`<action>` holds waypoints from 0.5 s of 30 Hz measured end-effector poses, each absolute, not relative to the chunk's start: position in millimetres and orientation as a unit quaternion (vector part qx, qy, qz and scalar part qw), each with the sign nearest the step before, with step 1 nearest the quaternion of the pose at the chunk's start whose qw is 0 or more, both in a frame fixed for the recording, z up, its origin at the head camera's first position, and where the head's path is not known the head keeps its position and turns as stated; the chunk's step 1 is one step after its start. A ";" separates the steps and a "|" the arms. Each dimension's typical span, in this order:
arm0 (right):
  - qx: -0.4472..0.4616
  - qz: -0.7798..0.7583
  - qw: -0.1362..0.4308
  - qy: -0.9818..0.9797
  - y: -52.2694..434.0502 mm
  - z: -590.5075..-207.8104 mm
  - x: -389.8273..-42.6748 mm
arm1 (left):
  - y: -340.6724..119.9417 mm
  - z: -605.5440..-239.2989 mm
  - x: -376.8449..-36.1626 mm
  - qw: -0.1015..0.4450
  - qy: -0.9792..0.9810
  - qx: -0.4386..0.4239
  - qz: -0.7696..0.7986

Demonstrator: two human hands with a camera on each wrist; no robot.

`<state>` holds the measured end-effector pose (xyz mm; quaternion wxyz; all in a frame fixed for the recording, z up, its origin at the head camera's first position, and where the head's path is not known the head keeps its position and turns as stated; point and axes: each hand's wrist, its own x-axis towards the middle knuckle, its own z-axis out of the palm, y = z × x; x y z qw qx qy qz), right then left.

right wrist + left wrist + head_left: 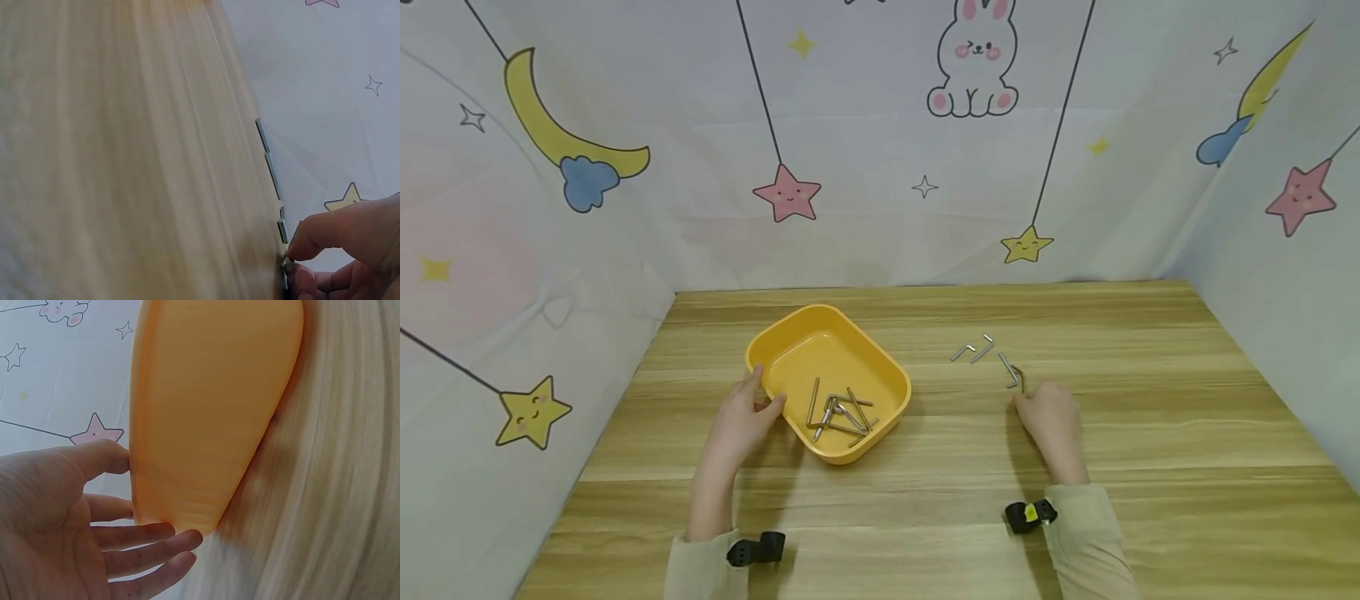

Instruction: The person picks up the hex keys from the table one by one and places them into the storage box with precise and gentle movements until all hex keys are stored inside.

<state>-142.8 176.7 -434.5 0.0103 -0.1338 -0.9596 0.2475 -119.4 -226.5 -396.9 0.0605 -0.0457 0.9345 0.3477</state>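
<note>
Your right hand (1051, 417) sits on the wooden table (1150, 433) with thumb and forefinger closing on the nearest loose hex key (1021, 382); the right wrist view shows the fingertips (300, 247) pinching at its end, though the head view does not make clear whether the key is off the wood yet. Your left hand (747, 421) steadies the yellow tray (790, 333) at its near-left rim, thumb over the edge and straight fingers against the outer wall, so it braces rather than clamps. The main risk is the pinch: the key is thin and lies flat, so a shallow hold on one end could let it swivel, slip out and skid, or nudge the neighbouring key (1008, 369) that lies just beside it. Two more keys (973, 348) lie a little farther back and left, near enough to get swept by a careless wrist. The tray already holds a heap of keys (838, 414) at its near-right corner, so anything dropped from height there could bounce or clatter out over the low rim, and since your left hand only leans on the tray, a knock could shift it. Between the tray and your right hand the wood is bare. The cloth walls stand well apart on both sides.
</note>
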 end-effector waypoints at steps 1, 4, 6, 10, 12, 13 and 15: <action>-0.134 0.250 0.012 -0.959 176.9 -435.1 -143.1 | -226.6 -396.9 -119.5 0.060 0.935 -0.046 0.348; -0.133 0.260 0.016 -0.956 177.8 -437.5 -143.3 | -226.6 -396.5 -119.5 0.061 0.934 -0.046 0.349; -0.133 0.268 0.021 -0.954 178.5 -438.9 -143.2 | -226.6 -396.2 -119.2 0.061 0.934 -0.046 0.350; -0.135 0.286 0.031 -0.948 178.5 -440.5 -142.8 | -226.7 -396.4 -118.8 0.062 0.933 -0.046 0.352; -0.135 0.291 0.039 -0.946 177.9 -440.8 -142.9 | -227.0 -397.0 -118.8 0.062 0.933 -0.045 0.352; -0.136 0.292 0.042 -0.946 177.4 -441.0 -142.9 | -227.1 -397.2 -118.9 0.060 0.933 -0.044 0.353; -0.134 0.293 0.052 -0.945 176.4 -441.5 -143.4 | -227.6 -398.0 -119.4 0.059 0.933 -0.042 0.353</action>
